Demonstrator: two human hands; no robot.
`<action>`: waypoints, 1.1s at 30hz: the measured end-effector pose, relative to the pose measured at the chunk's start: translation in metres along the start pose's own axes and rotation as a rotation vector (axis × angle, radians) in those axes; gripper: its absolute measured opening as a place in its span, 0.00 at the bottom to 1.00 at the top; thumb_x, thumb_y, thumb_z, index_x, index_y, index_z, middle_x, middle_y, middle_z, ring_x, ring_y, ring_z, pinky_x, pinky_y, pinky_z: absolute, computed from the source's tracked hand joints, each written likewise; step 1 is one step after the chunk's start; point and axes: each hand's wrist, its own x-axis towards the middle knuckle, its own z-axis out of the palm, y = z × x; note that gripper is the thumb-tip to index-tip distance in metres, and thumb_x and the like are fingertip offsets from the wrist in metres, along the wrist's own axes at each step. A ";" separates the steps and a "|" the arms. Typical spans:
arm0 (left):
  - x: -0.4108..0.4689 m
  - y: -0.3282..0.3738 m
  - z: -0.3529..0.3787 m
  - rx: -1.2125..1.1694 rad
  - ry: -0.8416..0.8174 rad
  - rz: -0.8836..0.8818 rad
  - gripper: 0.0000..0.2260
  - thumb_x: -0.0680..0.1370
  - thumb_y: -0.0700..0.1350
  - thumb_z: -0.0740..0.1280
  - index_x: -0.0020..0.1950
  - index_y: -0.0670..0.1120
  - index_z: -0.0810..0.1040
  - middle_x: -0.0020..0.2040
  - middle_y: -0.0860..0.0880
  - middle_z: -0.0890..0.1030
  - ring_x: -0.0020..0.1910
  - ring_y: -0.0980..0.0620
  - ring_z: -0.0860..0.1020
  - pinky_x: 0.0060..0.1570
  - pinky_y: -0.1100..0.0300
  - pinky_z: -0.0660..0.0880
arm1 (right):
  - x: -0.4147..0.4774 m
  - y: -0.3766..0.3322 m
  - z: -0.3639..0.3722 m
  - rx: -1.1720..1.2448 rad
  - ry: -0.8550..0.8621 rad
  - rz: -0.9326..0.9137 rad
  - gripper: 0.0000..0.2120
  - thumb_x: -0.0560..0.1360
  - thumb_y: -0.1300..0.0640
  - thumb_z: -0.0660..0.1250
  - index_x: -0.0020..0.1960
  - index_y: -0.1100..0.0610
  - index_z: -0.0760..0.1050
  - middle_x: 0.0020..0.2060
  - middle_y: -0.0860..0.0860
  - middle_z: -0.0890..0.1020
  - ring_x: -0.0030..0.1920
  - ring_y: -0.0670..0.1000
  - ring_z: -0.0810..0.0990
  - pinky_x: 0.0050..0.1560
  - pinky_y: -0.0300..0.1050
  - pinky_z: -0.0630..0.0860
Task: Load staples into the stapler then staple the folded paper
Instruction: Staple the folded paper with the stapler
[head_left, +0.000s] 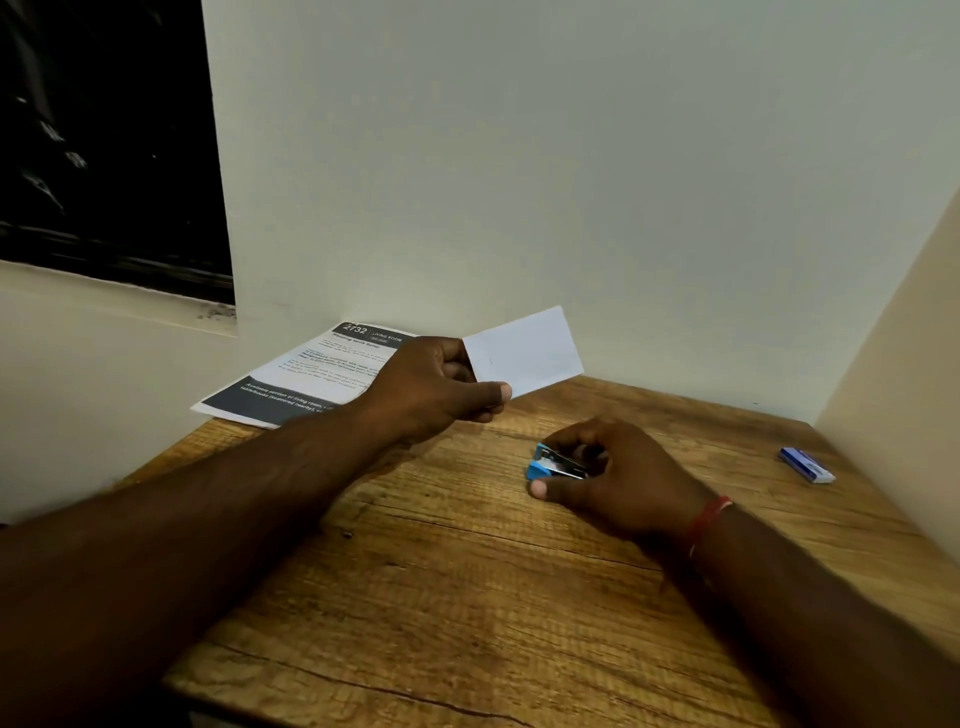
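Observation:
My left hand (441, 384) holds a small white folded paper (524, 351) up above the wooden table (441, 597), pinched at its left edge between thumb and fingers. A small dark mark shows near that edge. Lower and to the right, my right hand (618, 478) rests on the table with its fingers closed around a small blue stapler (550, 463). The stapler's blue end and metal middle show; the rest is hidden under my fingers. A blue staple box (807, 465) lies flat at the far right of the table, apart from both hands.
A printed sheet (311, 376) with dark header bands lies at the table's back left corner, overhanging the edge. White walls close the back and left, a beige panel (893, 389) the right. A dark window (104, 140) is at upper left.

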 end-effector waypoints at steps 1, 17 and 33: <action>0.000 0.000 0.000 0.003 0.005 0.011 0.20 0.77 0.35 0.82 0.69 0.38 0.85 0.49 0.40 0.92 0.45 0.46 0.91 0.50 0.53 0.90 | 0.000 -0.001 0.000 -0.052 -0.009 -0.023 0.18 0.69 0.44 0.87 0.57 0.44 0.89 0.47 0.42 0.87 0.46 0.39 0.84 0.44 0.34 0.75; -0.007 -0.004 0.013 0.135 -0.014 0.142 0.22 0.76 0.42 0.85 0.69 0.45 0.86 0.51 0.47 0.93 0.49 0.44 0.92 0.58 0.40 0.89 | -0.003 -0.022 0.011 0.667 0.058 -0.026 0.13 0.79 0.57 0.78 0.63 0.51 0.85 0.54 0.56 0.91 0.53 0.55 0.91 0.51 0.47 0.86; -0.008 0.002 0.015 0.318 0.019 0.270 0.23 0.74 0.48 0.87 0.67 0.49 0.88 0.54 0.53 0.92 0.49 0.56 0.91 0.54 0.53 0.89 | -0.005 -0.024 0.004 0.694 0.126 -0.066 0.16 0.78 0.62 0.78 0.65 0.56 0.86 0.55 0.50 0.92 0.58 0.50 0.91 0.62 0.46 0.87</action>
